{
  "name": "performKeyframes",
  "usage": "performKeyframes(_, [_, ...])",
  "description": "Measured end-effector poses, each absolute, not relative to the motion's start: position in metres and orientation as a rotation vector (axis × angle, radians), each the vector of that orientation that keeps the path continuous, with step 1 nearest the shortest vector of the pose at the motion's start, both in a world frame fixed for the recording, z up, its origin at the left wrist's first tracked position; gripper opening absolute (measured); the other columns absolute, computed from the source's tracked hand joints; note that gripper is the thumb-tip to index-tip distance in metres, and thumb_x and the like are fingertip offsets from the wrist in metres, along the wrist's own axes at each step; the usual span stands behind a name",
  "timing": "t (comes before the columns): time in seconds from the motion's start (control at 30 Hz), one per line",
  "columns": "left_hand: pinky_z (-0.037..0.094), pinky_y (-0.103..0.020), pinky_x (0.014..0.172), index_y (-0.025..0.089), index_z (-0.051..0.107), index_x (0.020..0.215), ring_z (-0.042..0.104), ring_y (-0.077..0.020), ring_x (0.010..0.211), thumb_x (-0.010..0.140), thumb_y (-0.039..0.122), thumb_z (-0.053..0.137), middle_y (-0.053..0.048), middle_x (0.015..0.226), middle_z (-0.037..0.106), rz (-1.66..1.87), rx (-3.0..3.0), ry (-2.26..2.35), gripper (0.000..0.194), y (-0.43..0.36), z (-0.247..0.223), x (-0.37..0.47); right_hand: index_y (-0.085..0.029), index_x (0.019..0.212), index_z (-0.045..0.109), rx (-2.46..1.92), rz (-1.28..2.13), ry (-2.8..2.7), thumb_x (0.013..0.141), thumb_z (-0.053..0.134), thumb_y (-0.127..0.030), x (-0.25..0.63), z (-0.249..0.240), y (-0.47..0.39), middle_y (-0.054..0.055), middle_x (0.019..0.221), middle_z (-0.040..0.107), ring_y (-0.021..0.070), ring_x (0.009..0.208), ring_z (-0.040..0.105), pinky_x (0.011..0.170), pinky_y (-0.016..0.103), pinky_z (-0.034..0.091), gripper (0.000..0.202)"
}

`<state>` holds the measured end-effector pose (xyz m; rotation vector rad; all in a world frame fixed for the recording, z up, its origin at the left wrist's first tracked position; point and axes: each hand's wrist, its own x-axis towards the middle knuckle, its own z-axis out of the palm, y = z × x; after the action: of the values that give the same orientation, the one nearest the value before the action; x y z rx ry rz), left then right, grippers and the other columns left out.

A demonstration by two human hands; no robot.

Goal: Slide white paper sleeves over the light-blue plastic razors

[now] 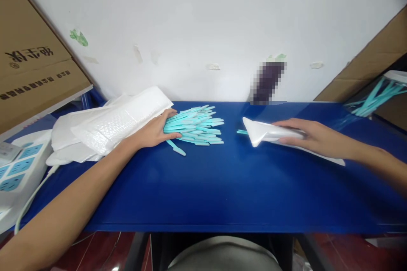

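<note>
A pile of several turquoise plastic sticks (199, 126) lies on the blue table (203, 186) left of centre. My left hand (152, 130) rests on the pile's left end, fingers curled over the sticks. One stick (176, 148) lies loose just below the thumb. My right hand (313, 136) holds a white pouch (265, 132) flat on the table at the right; a turquoise stick tip (241, 132) pokes out beside its left corner.
A stack of white bubble pouches (108, 125) lies at the left behind my forearm. A white power strip (15, 169) sits at the far left. Cardboard boxes (32, 63) flank both sides; a container of turquoise sticks (381, 93) stands far right.
</note>
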<state>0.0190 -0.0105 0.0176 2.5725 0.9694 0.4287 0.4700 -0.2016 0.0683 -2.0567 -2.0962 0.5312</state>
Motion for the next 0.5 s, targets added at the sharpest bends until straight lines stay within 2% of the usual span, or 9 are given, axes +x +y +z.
performKeyframes(0.1, [0.037,-0.046,0.118,0.022,0.027,0.158,0.042,-0.0366,0.146,0.087,0.071,0.06,-0.013,0.164,0.035,0.412,2.599,0.96,0.092,-0.011,0.018,0.019,-0.039,0.141,0.053,-1.986,0.654,-2.052,0.094,0.049,-0.064,0.461,0.069,-0.2,0.011,0.143,0.058,0.0335,0.129,0.057,0.104,0.041,0.048,0.054])
performKeyframes(0.33, [0.037,-0.045,0.119,0.02,0.034,0.158,0.046,-0.0358,0.143,0.087,0.074,0.057,-0.012,0.16,0.043,0.381,2.618,0.953,0.092,-0.012,0.02,0.02,-0.036,0.137,0.057,-1.926,0.652,-2.069,0.095,0.042,-0.067,0.428,0.085,-0.175,0.009,0.147,0.057,0.0346,0.132,0.055,0.111,0.043,0.044,0.054])
performKeyframes(0.43, [0.037,-0.044,0.119,0.019,0.034,0.158,0.046,-0.0356,0.143,0.087,0.074,0.057,-0.013,0.16,0.043,0.385,2.608,0.946,0.092,-0.012,0.02,0.019,-0.031,0.137,0.06,-1.889,0.596,-2.204,0.096,0.041,-0.069,0.405,0.11,-0.152,0.01,0.145,0.06,0.0338,0.127,0.058,0.107,0.041,0.047,0.059])
performKeyframes(0.5, [0.038,-0.045,0.119,0.018,0.034,0.158,0.046,-0.036,0.143,0.087,0.073,0.058,-0.014,0.16,0.043,0.398,2.6,0.945,0.094,-0.011,0.019,0.019,-0.028,0.132,0.064,-1.847,0.481,-2.359,0.096,0.04,-0.069,0.385,0.13,-0.133,0.009,0.136,0.066,0.0315,0.118,0.064,0.099,0.04,0.051,0.06])
